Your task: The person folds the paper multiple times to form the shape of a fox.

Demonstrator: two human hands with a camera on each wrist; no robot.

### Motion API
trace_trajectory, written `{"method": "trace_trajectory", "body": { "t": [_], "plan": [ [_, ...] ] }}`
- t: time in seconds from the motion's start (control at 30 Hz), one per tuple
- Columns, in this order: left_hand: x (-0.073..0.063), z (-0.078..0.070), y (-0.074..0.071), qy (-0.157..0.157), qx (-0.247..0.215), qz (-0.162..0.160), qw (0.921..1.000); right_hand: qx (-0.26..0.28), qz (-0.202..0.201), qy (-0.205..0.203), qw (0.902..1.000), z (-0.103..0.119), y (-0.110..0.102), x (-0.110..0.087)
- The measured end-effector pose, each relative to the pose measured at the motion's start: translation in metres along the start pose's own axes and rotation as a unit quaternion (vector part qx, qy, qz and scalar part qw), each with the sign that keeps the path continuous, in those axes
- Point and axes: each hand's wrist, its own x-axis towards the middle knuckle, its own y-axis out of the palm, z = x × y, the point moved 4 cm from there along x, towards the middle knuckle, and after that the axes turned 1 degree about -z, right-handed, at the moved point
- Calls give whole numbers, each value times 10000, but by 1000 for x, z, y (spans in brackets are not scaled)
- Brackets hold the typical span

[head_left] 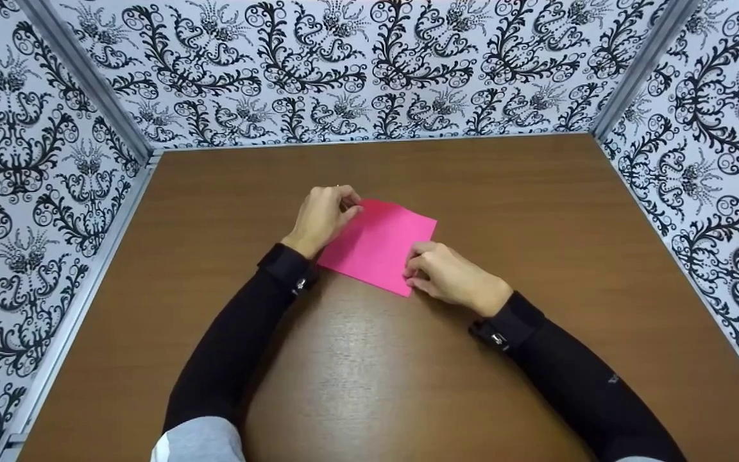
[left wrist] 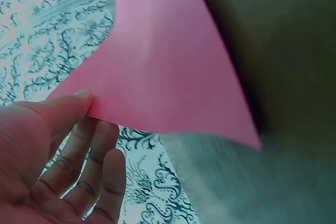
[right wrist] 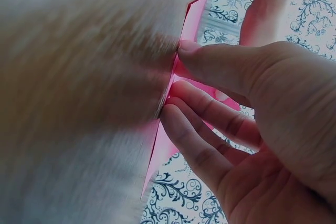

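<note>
A bright pink sheet of paper [head_left: 379, 247] lies askew near the middle of the table, with its far edge bowed upward. At its far left corner my left hand [head_left: 323, 218] pinches the sheet. The left wrist view shows the thumb [left wrist: 71, 106] on the pink paper [left wrist: 157, 61] and the fingers behind it. My right hand [head_left: 450, 273] grips the right edge close to the near corner. In the right wrist view, its thumb and fingertips [right wrist: 176, 114] meet at the edge of the paper [right wrist: 194, 17], low against the table.
The brown wooden table [head_left: 356, 366] reaches back to a wall [head_left: 344, 70] with black-and-white scroll patterns. Similar panels stand at the left [head_left: 16, 160] and right [head_left: 722, 154], joined by grey metal posts [head_left: 87, 77]. Black sleeves with wrist straps cover both forearms.
</note>
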Motion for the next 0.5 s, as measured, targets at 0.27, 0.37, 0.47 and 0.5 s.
{"method": "trace_trajectory", "body": {
  "t": [0.27, 0.37, 0.47, 0.5],
  "plan": [
    [-17, -17, 0, 279, 131, 22, 9995, 16, 3, -6, 10000, -1, 0, 0],
    [-22, -23, 0, 404, 166, 59, 9990, 4, -13, -48, 10000, 0, 0, 0],
    [-27, -27, 0, 467, 180, 142, 9986, 29, -20, -79, 10000, 0, -1, 1],
    [-28, -28, 0, 474, 181, 162, 9986, 42, -23, -80, 10000, 0, -1, 1]
  ]
}}
